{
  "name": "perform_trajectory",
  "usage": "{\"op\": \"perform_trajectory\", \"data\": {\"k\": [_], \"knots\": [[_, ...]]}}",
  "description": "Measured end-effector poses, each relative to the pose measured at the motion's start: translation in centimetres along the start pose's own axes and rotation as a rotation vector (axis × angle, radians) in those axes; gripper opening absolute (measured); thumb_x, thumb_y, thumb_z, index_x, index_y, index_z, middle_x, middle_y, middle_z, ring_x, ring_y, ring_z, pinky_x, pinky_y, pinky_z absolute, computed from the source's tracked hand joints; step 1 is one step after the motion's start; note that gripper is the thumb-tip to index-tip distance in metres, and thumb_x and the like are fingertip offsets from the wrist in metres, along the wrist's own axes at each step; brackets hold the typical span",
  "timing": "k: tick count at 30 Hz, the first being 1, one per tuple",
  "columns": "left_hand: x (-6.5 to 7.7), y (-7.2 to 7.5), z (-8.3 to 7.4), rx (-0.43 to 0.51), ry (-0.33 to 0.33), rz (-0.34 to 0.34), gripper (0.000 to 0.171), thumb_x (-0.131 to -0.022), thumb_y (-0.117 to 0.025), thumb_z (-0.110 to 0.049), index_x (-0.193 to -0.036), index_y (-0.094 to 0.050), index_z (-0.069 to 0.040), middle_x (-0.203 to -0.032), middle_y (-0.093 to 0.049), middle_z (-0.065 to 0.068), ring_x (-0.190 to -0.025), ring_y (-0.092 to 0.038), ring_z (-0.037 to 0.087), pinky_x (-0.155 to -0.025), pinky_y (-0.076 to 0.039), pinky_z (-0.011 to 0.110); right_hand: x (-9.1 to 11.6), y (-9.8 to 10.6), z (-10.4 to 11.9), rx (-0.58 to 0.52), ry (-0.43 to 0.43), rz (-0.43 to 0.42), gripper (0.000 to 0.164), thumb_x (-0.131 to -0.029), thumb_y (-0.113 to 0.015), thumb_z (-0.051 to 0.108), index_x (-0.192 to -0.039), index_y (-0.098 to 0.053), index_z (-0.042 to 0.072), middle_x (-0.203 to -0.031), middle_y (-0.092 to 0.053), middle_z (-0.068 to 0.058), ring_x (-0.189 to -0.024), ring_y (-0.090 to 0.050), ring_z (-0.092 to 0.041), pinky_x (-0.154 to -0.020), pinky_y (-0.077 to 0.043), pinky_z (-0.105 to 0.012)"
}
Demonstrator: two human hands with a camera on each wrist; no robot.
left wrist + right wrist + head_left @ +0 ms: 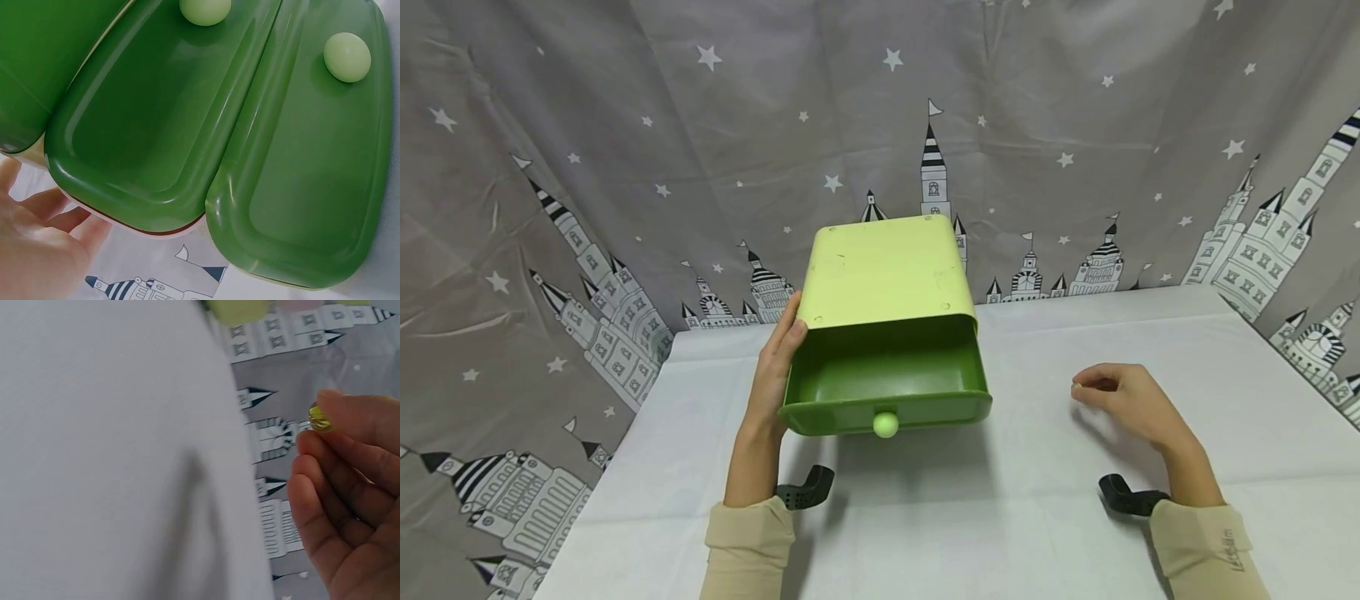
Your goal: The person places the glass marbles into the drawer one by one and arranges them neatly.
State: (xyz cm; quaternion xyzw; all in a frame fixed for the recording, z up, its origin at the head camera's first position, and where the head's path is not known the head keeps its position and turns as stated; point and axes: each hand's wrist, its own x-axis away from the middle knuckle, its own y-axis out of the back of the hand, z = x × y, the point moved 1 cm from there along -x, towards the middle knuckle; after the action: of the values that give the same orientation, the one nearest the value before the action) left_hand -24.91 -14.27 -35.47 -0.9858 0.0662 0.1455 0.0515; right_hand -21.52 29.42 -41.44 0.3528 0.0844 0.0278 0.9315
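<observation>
A drawer box with a pale yellow-green top (887, 271) stands in the middle of the table, its upper green drawer (883, 412) pulled out towards me. A round light-green knob (885, 424) sits on that drawer's front. In the left wrist view, two lower drawer fronts (144, 119) appear pushed in, each with a knob. My left hand (773, 371) rests against the box's left side, fingers fairly straight along it. To the right of the box, my right hand (1131, 404) pinches a small shiny gold-yellow piece (319, 417) between thumb and forefinger, low over the table.
A white cloth covers the table (1037, 517). Behind it hangs a grey curtain (760, 125) printed with castles and stars. Black wrist mounts (808, 488) sit at both sleeves.
</observation>
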Motion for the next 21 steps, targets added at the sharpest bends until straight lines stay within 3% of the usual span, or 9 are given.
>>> {"op": "perform_trajectory", "data": {"k": [12,21], "knots": [[0.1,0.0,-0.2,-0.010,0.002,-0.002,0.058,-0.105,-0.041,-0.030,-0.159,-0.022,-0.021,-0.163,-0.018,-0.007,-0.145,-0.015,0.007,-0.116,-0.016,0.041,0.8,1.8,3.7,-0.002,0.064,-0.083,0.024,-0.094,-0.069,0.023,-0.107,-0.072,0.003,-0.103,-0.071,-0.009,-0.087,-0.064,-0.007,-0.073,-0.048,-0.022],[0.1,-0.1,-0.1,-0.003,0.003,-0.002,0.058,-0.105,-0.042,-0.030,-0.159,-0.022,-0.021,-0.163,-0.017,-0.007,-0.145,-0.015,0.007,-0.116,-0.017,0.041,1.3,2.5,5.1,0.018,0.114,-0.151,0.019,-0.093,-0.070,0.021,-0.104,-0.074,0.005,-0.101,-0.071,-0.007,-0.089,-0.061,0.000,-0.074,-0.046,-0.018]]}}
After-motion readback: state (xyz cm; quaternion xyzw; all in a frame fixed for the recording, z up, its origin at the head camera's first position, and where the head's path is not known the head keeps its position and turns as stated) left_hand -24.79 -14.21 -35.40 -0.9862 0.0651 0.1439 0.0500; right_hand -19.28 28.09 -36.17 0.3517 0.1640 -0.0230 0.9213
